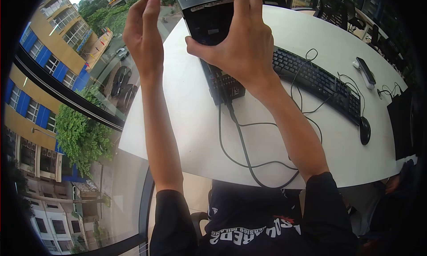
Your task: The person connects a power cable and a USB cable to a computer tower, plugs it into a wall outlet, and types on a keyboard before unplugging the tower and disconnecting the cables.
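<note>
A black desktop computer case (209,22) stands near the table's far left edge, cut off by the top of the view. My right hand (244,44) grips it, thumb on the near left side and fingers over the upper edge. Below that hand, the case's lower end (227,89) shows ports or vents, with dark cables (242,142) plugged in. To the left of the case, my left hand (146,33) is raised near the window. Its thumb and fingertips are drawn together; anything between them is too small to make out.
A black keyboard (318,80) lies on the white table (200,149), with a wired mouse (365,131) beside it. Farther right are a phone-like dark object (365,71) and a black monitor-like panel (402,122). Office chairs (331,11) stand behind. A large window runs along the left.
</note>
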Motion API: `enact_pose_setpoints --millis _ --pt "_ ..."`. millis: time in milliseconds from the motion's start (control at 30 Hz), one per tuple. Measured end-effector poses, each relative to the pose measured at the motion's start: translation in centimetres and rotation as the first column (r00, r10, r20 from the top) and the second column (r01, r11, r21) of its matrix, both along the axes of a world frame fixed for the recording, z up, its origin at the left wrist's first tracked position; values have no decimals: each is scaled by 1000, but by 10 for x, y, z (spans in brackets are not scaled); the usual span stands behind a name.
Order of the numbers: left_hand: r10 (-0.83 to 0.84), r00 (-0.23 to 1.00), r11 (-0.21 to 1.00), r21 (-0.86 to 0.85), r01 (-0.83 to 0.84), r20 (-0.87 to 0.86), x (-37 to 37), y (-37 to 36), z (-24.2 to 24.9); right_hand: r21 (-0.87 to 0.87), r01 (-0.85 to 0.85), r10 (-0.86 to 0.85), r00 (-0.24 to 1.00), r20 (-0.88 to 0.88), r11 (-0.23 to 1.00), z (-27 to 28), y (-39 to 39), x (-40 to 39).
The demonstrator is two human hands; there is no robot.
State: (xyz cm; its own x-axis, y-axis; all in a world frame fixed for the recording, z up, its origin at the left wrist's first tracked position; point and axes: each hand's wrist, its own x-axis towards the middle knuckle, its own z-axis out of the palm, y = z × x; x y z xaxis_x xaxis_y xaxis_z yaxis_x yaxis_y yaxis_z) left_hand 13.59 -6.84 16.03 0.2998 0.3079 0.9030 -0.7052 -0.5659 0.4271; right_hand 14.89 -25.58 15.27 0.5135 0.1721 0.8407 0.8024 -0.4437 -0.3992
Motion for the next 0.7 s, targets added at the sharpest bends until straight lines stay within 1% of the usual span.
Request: enact_pose_setpoints --millis 33,67,167,233,267,300,367,467,567,700 --pt "10 999 998 -66 -12 -36 3 8 -6 3 -31 31 999 -16 1000 -1 -3 0" --pt "18 997 991 -133 -28 -73 5 17 -14 27 -60 59 997 41 998 -4 -5 2" --pt "1 970 935 -343 -87 -243 17 48 -41 42 -93 93 996 16 995 -4 -9 -2" --pt "-37 939 883 -452 -130 -342 28 67 -61 72 -150 142 984 104 986 -8 -13 3" --pt "-14 909 887 -426 -181 -416 34 76 -70 88 -177 163 975 150 980 -11 -15 5" --pt "-42 888 887 -426 -178 -458 37 83 -79 89 -169 152 973 175 982 -13 -15 6" --pt "-149 842 855 -495 -154 -519 45 101 -92 94 -141 118 969 216 985 -20 -13 5" --pt "-190 805 870 -476 -128 -563 42 95 -89 62 -161 141 959 248 985 -22 -17 13" --pt "-141 805 893 -425 -148 -576 48 99 -86 63 -194 171 949 264 979 -20 -20 15" --pt "-90 809 889 -412 -197 -581 53 110 -82 63 -214 189 943 272 975 -19 -20 16"
